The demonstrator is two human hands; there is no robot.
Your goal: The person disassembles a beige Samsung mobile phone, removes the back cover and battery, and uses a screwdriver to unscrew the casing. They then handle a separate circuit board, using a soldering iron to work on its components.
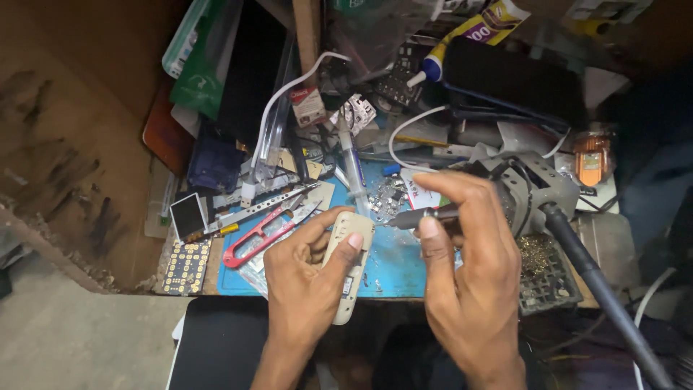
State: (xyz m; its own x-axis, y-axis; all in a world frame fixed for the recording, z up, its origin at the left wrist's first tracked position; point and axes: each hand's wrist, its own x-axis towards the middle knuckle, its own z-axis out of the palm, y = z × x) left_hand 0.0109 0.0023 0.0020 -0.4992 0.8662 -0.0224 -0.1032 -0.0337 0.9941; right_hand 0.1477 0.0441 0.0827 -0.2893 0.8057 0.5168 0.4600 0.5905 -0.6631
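Two bare hands fill the near middle of the view, above the near edge of a cluttered desk (404, 278). Its blue mat (393, 253) spreads under them, littered at its far side with small metal scraps (386, 196). To the right a grey hot-air station (534, 191) sits with a thick dark hose (599, 289) running near and right. At the far side lies a black slab-like device (512, 79) beside a glue tube (469, 36). The left hand (307, 289) has its fingers wrapped around a beige handset body (349, 263), thumb pressed on its upper face, holding it upright over the mat's near edge. The right hand (469, 282) pinches a slim dark tool (419, 217) between thumb and forefinger, its tip pointing left just beside the handset's top. Left of the hands lie red-handled snips (256, 235), then a keypad sheet (186, 266) at the desk's near left corner.
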